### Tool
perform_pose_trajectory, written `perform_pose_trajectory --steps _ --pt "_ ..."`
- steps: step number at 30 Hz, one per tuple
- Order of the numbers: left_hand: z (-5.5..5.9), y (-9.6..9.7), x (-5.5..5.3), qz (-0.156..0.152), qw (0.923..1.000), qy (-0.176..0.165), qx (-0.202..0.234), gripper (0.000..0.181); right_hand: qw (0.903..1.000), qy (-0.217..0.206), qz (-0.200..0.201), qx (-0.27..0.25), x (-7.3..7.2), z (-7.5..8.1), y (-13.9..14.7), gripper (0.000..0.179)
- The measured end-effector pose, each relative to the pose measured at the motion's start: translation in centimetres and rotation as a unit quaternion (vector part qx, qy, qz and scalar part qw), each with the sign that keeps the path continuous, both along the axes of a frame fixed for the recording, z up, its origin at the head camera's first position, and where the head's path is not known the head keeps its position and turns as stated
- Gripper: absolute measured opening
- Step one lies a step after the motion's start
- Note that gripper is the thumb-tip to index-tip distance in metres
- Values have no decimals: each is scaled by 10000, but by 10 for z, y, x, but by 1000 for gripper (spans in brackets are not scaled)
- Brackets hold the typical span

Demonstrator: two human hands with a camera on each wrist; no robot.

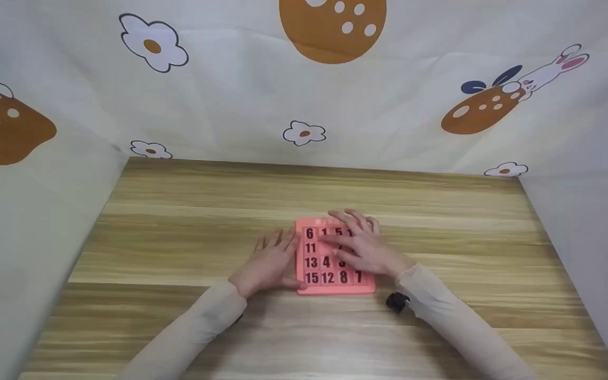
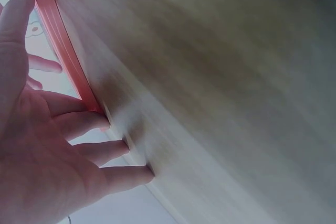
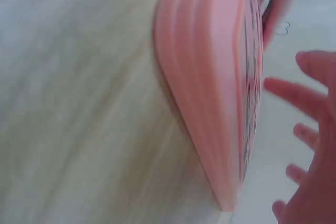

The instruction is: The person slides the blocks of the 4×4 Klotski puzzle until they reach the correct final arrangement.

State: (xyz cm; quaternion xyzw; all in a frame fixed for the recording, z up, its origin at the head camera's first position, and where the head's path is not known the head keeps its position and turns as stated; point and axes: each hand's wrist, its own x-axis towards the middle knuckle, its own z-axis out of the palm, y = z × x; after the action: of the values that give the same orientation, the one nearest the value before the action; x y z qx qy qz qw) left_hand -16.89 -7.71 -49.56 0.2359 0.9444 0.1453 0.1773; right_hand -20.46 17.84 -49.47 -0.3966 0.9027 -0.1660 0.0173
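A pink number slide puzzle point(image 1: 328, 270) lies flat on the wooden table, its tiles bearing black numbers. A gap without a tile shows in its second row, right of the 11. Along the puzzle's left edge rests my left hand point(image 1: 268, 266), fingers extended and thumb at the lower left corner. In the left wrist view, its fingertips point(image 2: 142, 174) touch the table beside the pink frame point(image 2: 65, 51). My right hand point(image 1: 370, 252) spreads over the upper right tiles and covers some numbers. The right wrist view shows the spread fingers point(image 3: 294, 94) close to the tile face.
The wood-grain table point(image 1: 203, 200) extends around the puzzle on all sides. A pale cloth point(image 1: 230, 95) printed with flowers and rabbits hangs behind and at both sides. By the right sleeve there is a small black device point(image 1: 398, 302).
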Motion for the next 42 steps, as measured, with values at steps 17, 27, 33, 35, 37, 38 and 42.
perform_pose_trajectory --steps 17,27,33,35,37,38,42 --pt "-2 -2 0 24 9999 89 -61 116 9990 27 150 -410 5 2 -6 29" --pt "-1 0 1 34 10000 48 -11 116 9994 37 112 -335 3 3 -7 30" --pt "-2 0 1 3 10000 45 16 115 9987 195 124 -463 1 5 -11 22" --pt "-3 -1 1 5 10000 48 45 115 9986 152 105 -490 -1 4 -13 22" --pt "-2 -1 1 6 10000 53 39 115 9990 53 50 -448 -3 3 -16 26" --pt "-2 -1 1 4 10000 73 50 115 9992 1 9 -403 -4 3 -18 30" --pt "-2 -1 1 0 9999 119 62 114 9998 -138 -105 -109 -8 0 -25 45"
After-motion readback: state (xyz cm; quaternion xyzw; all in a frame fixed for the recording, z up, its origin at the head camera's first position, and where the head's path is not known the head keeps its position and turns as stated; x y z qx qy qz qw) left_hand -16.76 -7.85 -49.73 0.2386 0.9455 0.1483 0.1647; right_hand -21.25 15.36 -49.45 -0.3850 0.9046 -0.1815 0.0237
